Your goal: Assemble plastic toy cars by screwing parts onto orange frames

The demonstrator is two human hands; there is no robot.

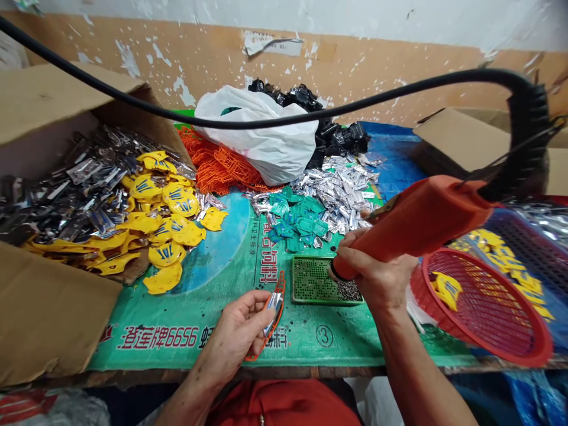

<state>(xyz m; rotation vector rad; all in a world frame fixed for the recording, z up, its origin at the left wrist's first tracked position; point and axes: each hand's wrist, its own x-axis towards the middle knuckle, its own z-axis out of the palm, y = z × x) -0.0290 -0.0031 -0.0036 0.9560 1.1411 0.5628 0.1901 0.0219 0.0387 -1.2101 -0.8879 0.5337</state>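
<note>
My left hand [246, 325] pinches an orange plastic frame [281, 283] together with a shiny silver piece [274, 305], low over the green mat near the table's front edge. My right hand [377, 272] is wrapped round an orange-red power screwdriver [399, 228], tilted down to the left. Its lower end is over the right part of a green tray [306, 300] with a grid of holes. Small metal screws [349, 290] lie in that tray, just below the tool. The tool's very tip is hidden by my right hand.
Yellow parts [180, 198] and dark shiny pieces spill from a cardboard box [53, 313] at left. Behind are orange netting-like frames [222, 168], a white bag [266, 136], teal parts [299, 216] and silver pieces [339, 189]. A red basket [492, 302] stands right. A black cable [248, 124] arches overhead.
</note>
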